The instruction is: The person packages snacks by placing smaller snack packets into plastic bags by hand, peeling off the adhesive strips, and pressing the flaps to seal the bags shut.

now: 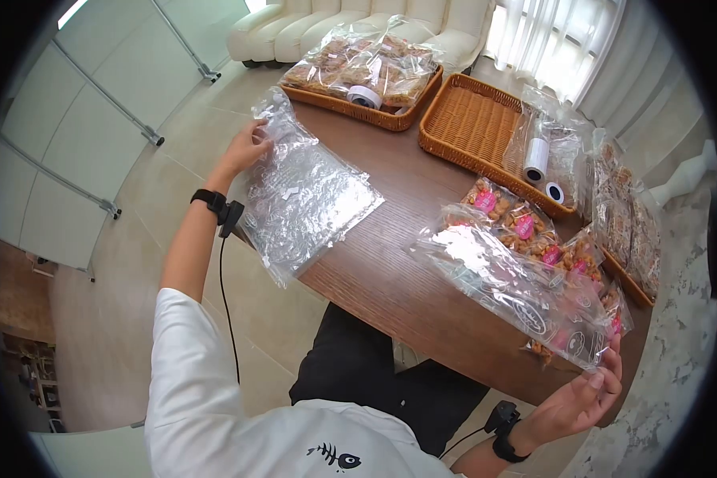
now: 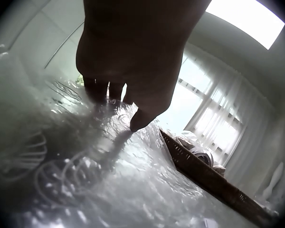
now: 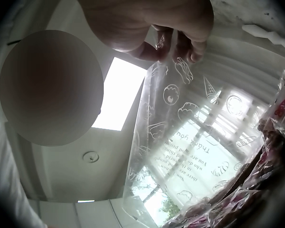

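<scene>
My right hand (image 1: 585, 396) pinches one corner of a clear plastic bag (image 1: 494, 275) at the table's right front. White drawings and lettering on this bag (image 3: 185, 128) show in the right wrist view, where it hangs from the fingertips. Under and behind it lie small packs of brown snacks (image 1: 524, 225) with pink labels. On the left, a pile of flat clear bags (image 1: 307, 199) reaches over the table's edge. My left hand (image 1: 245, 151) is at the pile's far left side, thumb and fingers apart. In the left wrist view its fingertips (image 2: 137, 124) are right at the film.
Along the far edge of the table (image 1: 374, 279) stands a wicker tray (image 1: 342, 110) heaped with bagged snacks. Beside it, another wicker tray (image 1: 462, 111) holds white rolls (image 1: 536, 155) and plastic film. More bagged snacks (image 1: 621, 203) stand at the right.
</scene>
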A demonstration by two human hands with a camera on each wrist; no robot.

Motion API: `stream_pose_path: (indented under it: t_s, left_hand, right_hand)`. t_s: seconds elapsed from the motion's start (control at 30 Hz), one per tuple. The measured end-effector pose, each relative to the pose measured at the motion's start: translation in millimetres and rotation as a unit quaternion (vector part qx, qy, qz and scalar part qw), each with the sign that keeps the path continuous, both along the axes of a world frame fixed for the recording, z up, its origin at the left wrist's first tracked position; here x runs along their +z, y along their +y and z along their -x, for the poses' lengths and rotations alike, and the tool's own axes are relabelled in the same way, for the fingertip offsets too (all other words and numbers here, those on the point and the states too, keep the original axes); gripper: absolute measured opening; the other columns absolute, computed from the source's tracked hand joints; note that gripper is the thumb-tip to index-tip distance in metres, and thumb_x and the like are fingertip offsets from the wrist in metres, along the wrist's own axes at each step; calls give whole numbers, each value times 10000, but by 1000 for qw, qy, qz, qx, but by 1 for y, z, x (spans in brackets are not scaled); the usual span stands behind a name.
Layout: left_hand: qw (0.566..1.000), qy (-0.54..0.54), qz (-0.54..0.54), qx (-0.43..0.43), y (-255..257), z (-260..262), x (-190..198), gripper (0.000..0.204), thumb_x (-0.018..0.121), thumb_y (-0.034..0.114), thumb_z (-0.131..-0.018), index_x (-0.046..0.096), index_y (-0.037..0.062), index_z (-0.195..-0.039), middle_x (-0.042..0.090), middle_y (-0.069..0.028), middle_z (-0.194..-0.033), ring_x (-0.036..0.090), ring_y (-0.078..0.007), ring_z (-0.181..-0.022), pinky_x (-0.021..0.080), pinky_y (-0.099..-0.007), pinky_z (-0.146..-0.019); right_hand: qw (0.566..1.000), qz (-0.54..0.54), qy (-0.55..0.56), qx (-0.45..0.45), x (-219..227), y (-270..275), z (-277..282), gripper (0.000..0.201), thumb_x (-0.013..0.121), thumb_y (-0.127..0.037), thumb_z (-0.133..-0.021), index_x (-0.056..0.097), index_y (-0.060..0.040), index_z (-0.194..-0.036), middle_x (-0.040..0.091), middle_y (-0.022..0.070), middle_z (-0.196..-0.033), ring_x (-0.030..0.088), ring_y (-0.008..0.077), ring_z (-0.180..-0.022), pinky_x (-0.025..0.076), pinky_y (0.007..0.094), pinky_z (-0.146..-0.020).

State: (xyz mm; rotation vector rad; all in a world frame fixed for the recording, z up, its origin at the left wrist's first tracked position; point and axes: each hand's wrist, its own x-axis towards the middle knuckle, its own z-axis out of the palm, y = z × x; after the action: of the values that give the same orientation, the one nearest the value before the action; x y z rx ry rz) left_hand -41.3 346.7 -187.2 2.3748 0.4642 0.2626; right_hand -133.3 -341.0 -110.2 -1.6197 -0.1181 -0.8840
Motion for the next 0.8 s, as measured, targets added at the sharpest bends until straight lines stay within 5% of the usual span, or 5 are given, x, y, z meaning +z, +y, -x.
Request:
stream_pose_path:
  t_s: [0.33, 0.43, 0.6, 0.7, 0.8]
  left_hand:
    - [934, -145, -325, -26, -63, 15, 6, 678, 747, 183, -905, 478, 77, -1518, 504, -230, -1406, 513, -399, -1298, 438, -487, -1082]
    - [994, -58, -8, -87, -162, 34, 64, 302, 669, 284, -1040, 706, 22, -1184, 718, -82, -1031, 678, -189, -907, 537, -295, -855]
    - [795, 225, 461, -325, -259, 72, 78, 1107, 152, 880, -973, 649, -52, -1306, 741, -216, -1199, 755, -297, -995, 604, -374, -894]
    - [625, 149, 747, -171, -282, 72, 68, 1058, 337, 838, -984, 443, -68, -1520, 551, -350, -1454, 670, -474, -1197, 545, -489, -1071]
    - [687, 166, 707, 7, -281, 62, 60, 868, 481, 656, -1031, 483, -88, -1476, 581, -361, -1408, 664, -456, -1219, 540, -506, -1084]
  right_hand:
    - [999, 29, -25, -8, 3, 12, -3, 125, 543, -146, -994, 547, -21, -1002, 585, 151, -1255, 519, 441, -1380, 330, 584, -1223]
    - [998, 13, -54, -16, 5, 21, -5, 139, 565, -166, -1000, 545, -28, -999, 589, 158, -1242, 535, 446, -1363, 334, 593, -1225]
    - [990, 30, -138, 10, -13, 39, -6, 174, 596, -206, -1001, 566, -35, -997, 586, 164, -1232, 545, 448, -1347, 411, 576, -1180]
    - [970, 112, -141, 163, -20, 51, 7, 150, 687, -217, -936, 674, -76, -985, 593, 169, -1222, 579, 434, -1304, 482, 540, -1120]
    - [960, 178, -63, 207, -30, 47, 15, 124, 717, -148, -875, 684, -70, -965, 605, 163, -1213, 609, 442, -1261, 520, 537, -1070]
